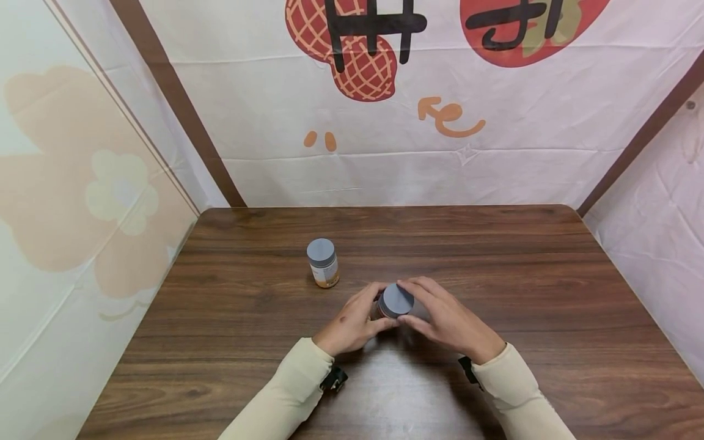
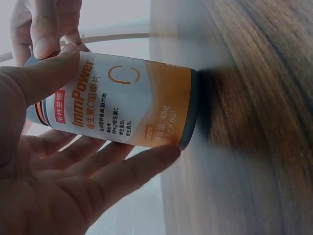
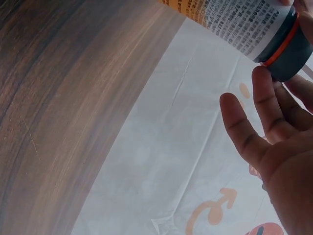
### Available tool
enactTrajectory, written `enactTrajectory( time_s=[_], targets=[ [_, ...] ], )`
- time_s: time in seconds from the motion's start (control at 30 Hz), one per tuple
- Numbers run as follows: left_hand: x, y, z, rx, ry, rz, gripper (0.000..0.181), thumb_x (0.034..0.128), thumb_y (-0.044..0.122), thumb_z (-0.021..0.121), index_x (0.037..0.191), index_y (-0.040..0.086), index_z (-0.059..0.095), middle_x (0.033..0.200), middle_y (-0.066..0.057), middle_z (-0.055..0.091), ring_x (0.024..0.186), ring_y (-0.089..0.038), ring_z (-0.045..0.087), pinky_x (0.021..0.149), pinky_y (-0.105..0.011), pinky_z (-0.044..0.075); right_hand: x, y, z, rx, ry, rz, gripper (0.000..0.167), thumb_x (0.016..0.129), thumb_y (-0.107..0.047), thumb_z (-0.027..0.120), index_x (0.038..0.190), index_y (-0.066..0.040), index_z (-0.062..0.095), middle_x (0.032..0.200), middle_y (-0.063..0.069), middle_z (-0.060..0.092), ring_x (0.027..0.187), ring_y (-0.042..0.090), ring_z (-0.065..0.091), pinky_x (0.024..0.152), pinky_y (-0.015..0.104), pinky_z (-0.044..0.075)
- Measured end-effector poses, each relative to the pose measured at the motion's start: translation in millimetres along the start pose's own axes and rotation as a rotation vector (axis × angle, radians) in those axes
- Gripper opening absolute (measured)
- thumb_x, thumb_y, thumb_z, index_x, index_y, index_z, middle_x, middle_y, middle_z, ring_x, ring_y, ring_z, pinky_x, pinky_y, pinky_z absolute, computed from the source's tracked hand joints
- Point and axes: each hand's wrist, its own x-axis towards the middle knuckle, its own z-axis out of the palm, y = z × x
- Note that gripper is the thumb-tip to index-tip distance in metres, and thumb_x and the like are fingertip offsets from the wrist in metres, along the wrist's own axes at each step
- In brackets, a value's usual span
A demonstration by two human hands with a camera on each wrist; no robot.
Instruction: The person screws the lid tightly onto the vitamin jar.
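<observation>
A vitamin C tablet bottle (image 2: 122,98) with a white and orange label and a dark grey lid (image 1: 397,299) is between both hands. My left hand (image 1: 354,321) holds its body, thumb on one side and fingers on the other. With thumb and fingertips, my right hand (image 1: 448,318) grips the lid from the right. An orange ring (image 3: 286,41) shows just below the lid in the right wrist view. The bottle's base is close to the tabletop; whether it touches cannot be told. A second bottle (image 1: 324,272), similar and grey-lidded, stands upright behind and left of the hands.
The brown wood-grain table (image 1: 495,244) reaches out on all sides of the hands. Behind it hangs a white printed cloth (image 1: 264,122), and another cloth with a flower print (image 1: 71,183) hangs along the left side.
</observation>
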Motion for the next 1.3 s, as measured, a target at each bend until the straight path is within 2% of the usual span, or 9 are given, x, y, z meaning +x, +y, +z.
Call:
enactTrajectory(
  time_s=[0.23, 0.5, 0.63, 0.8, 0.93, 1.1, 1.3],
  targets=[
    [4.3, -5.1, 1.1, -0.104, -0.034, -0.053, 0.055, 0.0925, 0.019, 0.074, 0.139, 0.007, 0.047, 0.130, -0.010, 0.058, 0.121, -0.026, 0.057, 0.097, -0.043, 0.049, 1.9, 0, 0, 0.005, -0.005, 0.031, 0.059, 0.088, -0.020, 0.079, 0.136, 0.004, 0.055, 0.129, 0.013, 0.058, 0.115, 0.024, 0.058, 0.093, 0.041, 0.050],
    [12.1, -7.0, 1.5, -0.150, -0.055, -0.077, 0.055, 0.0937, 0.016, 0.072, 0.141, 0.006, 0.045, 0.134, -0.015, 0.058, 0.127, -0.029, 0.054, 0.101, -0.045, 0.046, 3.9, 2, -1, 0.000, 0.005, 0.069, 0.057, 0.088, -0.016, 0.079, 0.135, 0.006, 0.055, 0.125, 0.015, 0.060, 0.114, 0.027, 0.058, 0.094, 0.043, 0.050],
    [17.2, -8.0, 2.2, -0.171, -0.048, -0.090, 0.056, 0.0943, 0.014, 0.071, 0.142, 0.003, 0.044, 0.136, -0.017, 0.056, 0.129, -0.032, 0.053, 0.103, -0.046, 0.045, 4.4, 3, 0, -0.006, 0.011, 0.131, 0.059, 0.089, -0.017, 0.078, 0.136, 0.007, 0.054, 0.120, 0.016, 0.063, 0.109, 0.027, 0.061, 0.091, 0.043, 0.052],
    [26.3, -8.2, 4.8, -0.200, -0.012, -0.125, 0.055, 0.0937, 0.009, 0.071, 0.139, 0.001, 0.042, 0.138, -0.021, 0.054, 0.130, -0.032, 0.051, 0.105, -0.046, 0.043, 5.5, 5, 2, 0.011, 0.008, 0.253, 0.059, 0.091, -0.019, 0.076, 0.138, 0.008, 0.052, 0.110, 0.014, 0.067, 0.096, 0.025, 0.066, 0.078, 0.041, 0.054],
    [32.7, -6.7, 6.8, -0.222, 0.041, -0.167, 0.052, 0.0922, 0.008, 0.073, 0.131, 0.000, 0.039, 0.138, -0.026, 0.051, 0.131, -0.036, 0.050, 0.105, -0.047, 0.042, 7.9, 7, 4, 0.053, 0.033, 0.324, 0.052, 0.093, -0.018, 0.074, 0.136, 0.004, 0.055, 0.104, 0.011, 0.070, 0.090, 0.023, 0.068, 0.073, 0.039, 0.055],
    [37.9, -8.2, 8.5, -0.206, 0.110, -0.180, 0.049, 0.0922, 0.009, 0.073, 0.128, -0.001, 0.041, 0.132, -0.024, 0.052, 0.124, -0.039, 0.056, 0.102, -0.046, 0.045, 10.7, 13, 8, 0.118, 0.079, 0.329, 0.043, 0.093, -0.011, 0.072, 0.132, 0.000, 0.058, 0.099, 0.010, 0.072, 0.085, 0.022, 0.071, 0.072, 0.040, 0.057],
    [44.8, -11.7, 8.1, -0.200, 0.165, -0.175, 0.050, 0.0920, 0.006, 0.072, 0.133, -0.002, 0.045, 0.126, -0.023, 0.056, 0.120, -0.039, 0.059, 0.099, -0.045, 0.048, 14.7, 20, 14, 0.155, 0.086, 0.311, 0.049, 0.094, -0.006, 0.070, 0.139, 0.001, 0.051, 0.112, 0.018, 0.071, 0.090, 0.030, 0.072, 0.077, 0.042, 0.058]
  ],
)
